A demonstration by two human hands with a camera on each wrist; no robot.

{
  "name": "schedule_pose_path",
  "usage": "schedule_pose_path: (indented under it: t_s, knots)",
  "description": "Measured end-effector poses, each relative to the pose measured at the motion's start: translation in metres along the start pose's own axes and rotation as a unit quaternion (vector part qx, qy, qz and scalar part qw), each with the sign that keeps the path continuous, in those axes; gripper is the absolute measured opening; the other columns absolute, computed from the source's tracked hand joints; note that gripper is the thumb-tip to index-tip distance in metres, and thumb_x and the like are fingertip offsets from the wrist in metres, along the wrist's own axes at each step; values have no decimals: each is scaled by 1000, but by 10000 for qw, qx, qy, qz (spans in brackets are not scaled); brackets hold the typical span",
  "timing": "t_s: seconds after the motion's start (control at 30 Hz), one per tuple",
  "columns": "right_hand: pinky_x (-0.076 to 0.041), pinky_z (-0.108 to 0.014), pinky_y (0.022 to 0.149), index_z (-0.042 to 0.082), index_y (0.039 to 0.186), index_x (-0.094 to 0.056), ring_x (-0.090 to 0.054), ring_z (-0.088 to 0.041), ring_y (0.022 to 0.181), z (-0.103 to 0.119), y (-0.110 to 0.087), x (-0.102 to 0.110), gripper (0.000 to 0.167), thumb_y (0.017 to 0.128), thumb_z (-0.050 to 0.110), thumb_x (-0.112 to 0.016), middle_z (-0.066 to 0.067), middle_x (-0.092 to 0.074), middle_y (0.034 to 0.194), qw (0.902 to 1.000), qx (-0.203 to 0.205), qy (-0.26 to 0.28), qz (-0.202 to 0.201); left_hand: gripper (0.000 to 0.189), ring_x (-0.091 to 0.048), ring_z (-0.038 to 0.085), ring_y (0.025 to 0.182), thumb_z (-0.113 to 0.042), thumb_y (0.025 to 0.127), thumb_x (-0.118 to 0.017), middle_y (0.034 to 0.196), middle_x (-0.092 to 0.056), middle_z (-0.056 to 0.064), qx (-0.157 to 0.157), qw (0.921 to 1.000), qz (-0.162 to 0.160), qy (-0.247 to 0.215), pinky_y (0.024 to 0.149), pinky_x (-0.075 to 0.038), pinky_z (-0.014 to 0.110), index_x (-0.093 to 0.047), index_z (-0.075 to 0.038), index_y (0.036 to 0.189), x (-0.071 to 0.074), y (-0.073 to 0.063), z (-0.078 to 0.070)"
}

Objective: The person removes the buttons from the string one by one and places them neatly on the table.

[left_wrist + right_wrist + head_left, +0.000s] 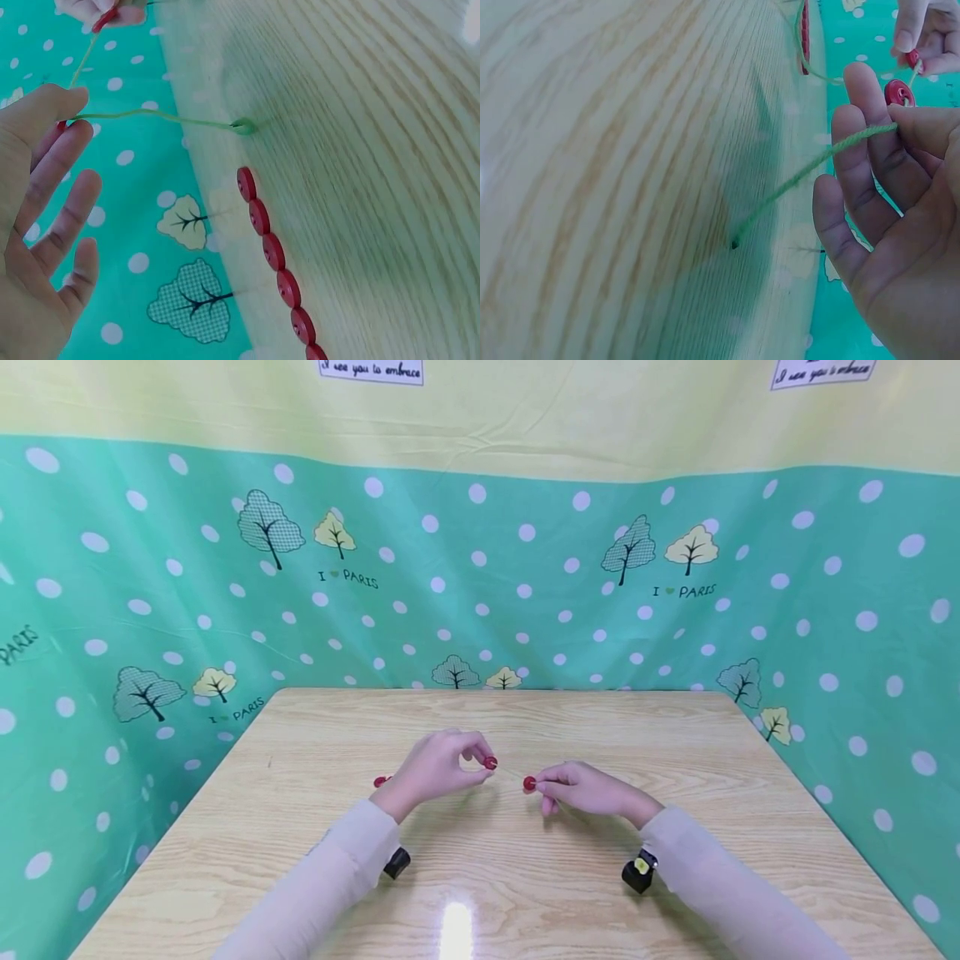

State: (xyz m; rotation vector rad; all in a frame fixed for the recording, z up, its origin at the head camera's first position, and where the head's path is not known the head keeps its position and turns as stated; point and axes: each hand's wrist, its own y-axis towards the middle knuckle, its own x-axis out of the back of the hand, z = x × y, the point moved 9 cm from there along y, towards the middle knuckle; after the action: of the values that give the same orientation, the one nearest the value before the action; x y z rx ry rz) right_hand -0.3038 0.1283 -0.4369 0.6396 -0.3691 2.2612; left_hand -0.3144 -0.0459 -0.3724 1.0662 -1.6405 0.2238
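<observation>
My left hand point(447, 762) pinches a red button point(490, 762) between thumb and forefinger above the middle of the table. Just to its right, my right hand point(588, 789) pinches another red button point(529, 783) with thumb and fingertips. In the right wrist view, green yarn point(810, 165) hangs from the right fingertips; its tip point(735, 244) is dark. Yarn also stretches between the two buttons. The left wrist view shows a further length of green yarn point(172, 118) trailing from the left fingertips to a thicker end.
Several red buttons point(274, 252) lie in a row on the wooden table point(300, 743), mostly hidden by my left wrist in the head view. A polka-dot curtain point(480, 585) hangs behind the table. Black wrist devices point(637, 875) sit under both sleeves.
</observation>
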Motion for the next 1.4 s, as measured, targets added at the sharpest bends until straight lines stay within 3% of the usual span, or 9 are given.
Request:
schedule_pose_path:
  t_s: [0.27, 0.6, 0.83, 1.0, 1.4]
  knots:
    - [-46, -26, 66, -1, 107, -68, -62, -27, 79, 0, 0, 0, 27, 107, 17, -48, -9, -71, 83, 10000, -9, -48, -7, 17, -62, 1, 83, -28, 84, -82, 89, -70, -18, 113, 9999, -93, -20, 78, -49, 30, -70, -29, 96, 9, -4, 6]
    - [-44, -25, 64, -1, 108, -68, -61, -27, 78, 1, -1, -1, 27, 107, 17, -48, -10, -71, 84, 10000, -47, 15, -3, 18, -68, 15, 88, -28, 84, -82, 90, -69, -17, 341, 9993, -17, -130, 79, -49, 34, -70, -29, 97, 11, -9, 14]
    - [-42, -25, 62, 0, 113, -68, -60, -27, 78, 1, -2, -1, 28, 107, 17, -48, -10, -71, 85, 9999, -52, 105, 13, 17, -64, 7, 84, -30, 83, -82, 87, -67, -22, 390, 9990, -156, -120, 77, -49, 33, -70, -31, 95, 18, -13, 19]
    - [-45, -26, 66, -1, 113, -69, -62, -28, 80, 1, -1, -1, 28, 107, 18, -48, -9, -71, 84, 10000, -17, 72, 31, 16, -66, 15, 87, -31, 84, -81, 90, -70, -13, 519, 9985, -122, -157, 77, -49, 35, -70, -30, 96, 20, -16, 25]
    - [-31, -20, 47, 2, 116, -70, -41, -8, 57, -2, -1, -1, 29, 107, 20, -49, -9, -71, 84, 9999, -135, -63, 22, 16, -66, 19, 88, -29, 85, -79, 89, -71, -11, 687, 9975, -135, -94, 76, -49, 35, -70, -28, 97, 29, -23, 38]
